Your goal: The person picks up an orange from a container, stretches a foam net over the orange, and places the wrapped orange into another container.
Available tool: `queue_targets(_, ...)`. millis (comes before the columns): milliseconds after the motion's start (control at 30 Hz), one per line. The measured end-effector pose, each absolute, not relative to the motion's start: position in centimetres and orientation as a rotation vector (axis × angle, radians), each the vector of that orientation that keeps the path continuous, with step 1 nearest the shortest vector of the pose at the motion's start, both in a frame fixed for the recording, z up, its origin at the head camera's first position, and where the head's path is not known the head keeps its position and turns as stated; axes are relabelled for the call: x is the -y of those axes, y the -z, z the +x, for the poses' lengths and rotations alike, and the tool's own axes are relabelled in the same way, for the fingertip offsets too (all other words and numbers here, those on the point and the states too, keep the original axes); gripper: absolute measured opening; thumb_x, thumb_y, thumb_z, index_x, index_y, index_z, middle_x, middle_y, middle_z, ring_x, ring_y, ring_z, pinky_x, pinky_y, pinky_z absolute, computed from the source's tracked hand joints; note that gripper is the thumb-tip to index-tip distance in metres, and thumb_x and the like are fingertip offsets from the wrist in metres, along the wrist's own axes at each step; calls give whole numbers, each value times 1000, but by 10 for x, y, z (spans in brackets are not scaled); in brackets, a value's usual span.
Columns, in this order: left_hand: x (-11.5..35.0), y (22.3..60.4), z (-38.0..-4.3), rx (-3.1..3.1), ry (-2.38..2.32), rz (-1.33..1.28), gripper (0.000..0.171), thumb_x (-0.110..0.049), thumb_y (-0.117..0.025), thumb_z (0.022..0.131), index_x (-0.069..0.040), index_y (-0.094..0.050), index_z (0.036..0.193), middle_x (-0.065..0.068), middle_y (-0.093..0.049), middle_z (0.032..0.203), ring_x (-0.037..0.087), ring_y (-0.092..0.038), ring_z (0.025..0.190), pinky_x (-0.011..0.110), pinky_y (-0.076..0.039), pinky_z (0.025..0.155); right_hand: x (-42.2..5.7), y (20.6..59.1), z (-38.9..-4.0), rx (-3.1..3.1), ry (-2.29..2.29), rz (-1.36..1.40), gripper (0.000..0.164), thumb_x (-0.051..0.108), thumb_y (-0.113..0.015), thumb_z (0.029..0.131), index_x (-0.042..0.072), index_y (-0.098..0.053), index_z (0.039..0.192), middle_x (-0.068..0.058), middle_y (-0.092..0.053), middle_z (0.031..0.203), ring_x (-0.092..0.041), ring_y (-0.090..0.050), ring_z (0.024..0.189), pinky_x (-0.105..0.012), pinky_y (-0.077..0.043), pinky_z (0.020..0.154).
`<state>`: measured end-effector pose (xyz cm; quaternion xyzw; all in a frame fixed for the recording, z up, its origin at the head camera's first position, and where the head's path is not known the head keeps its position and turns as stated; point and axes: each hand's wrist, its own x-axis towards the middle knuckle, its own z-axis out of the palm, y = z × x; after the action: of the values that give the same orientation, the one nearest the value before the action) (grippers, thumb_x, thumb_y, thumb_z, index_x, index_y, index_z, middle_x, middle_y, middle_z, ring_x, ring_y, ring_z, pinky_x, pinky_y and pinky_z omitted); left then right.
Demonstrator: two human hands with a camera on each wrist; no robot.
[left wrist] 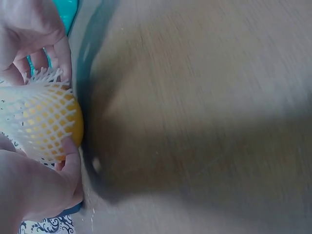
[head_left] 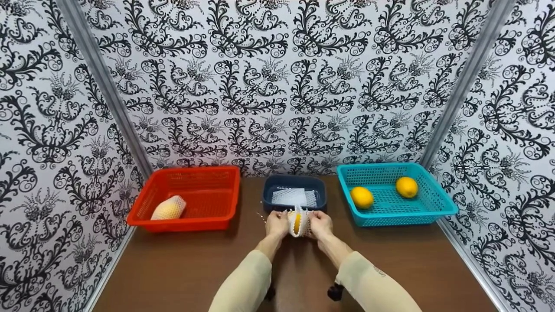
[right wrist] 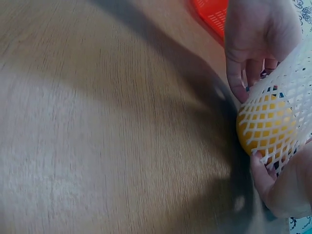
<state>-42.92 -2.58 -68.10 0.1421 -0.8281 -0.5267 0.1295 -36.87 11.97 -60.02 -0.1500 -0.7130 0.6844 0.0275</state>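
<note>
Above the tabletop in the head view, a yellow lemon [head_left: 297,225] sits partly inside a white foam net sleeve [head_left: 305,229]. My left hand [head_left: 276,224] pinches one side of the sleeve, and my right hand [head_left: 321,224] pinches the other. In the left wrist view the mesh [left wrist: 46,119] covers most of the lemon [left wrist: 78,124], whose lower end shows bare. The right wrist view has the thumb and fingers of both hands at the rim of the net [right wrist: 273,122], around the lemon [right wrist: 242,129].
A dark blue bin [head_left: 321,184] with flat white foam nets [head_left: 288,196] stands just beyond the hands. At left, a red basket [head_left: 234,195] holds a net-wrapped fruit [head_left: 170,209]. A turquoise basket [head_left: 399,220] at right holds two bare lemons [head_left: 361,197]. Patterned walls enclose the brown table [head_left: 195,268].
</note>
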Motion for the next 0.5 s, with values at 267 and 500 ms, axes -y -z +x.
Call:
queue_targets(267, 30, 691, -427, 2418, 1511, 423, 28, -35, -65, 108, -9, -72, 100, 17, -81, 104, 42, -77, 104, 54, -60, 96, -114, 597, -364, 2254, -1949, -434, 25, 19, -66, 109, -3, -77, 110, -18, -75, 112, -24, -63, 101, -27, -50, 78)
queue_targets(500, 34, 689, -425, 2447, 1561, 472, 36, -35, -59, 111, -2, -73, 109, 24, -80, 114, 45, -76, 113, 57, -60, 104, -122, 637, -392, 2284, -1815, -394, 16, 25, -73, 104, 14, -82, 97, -10, -77, 106, -25, -64, 102, -33, -51, 83)
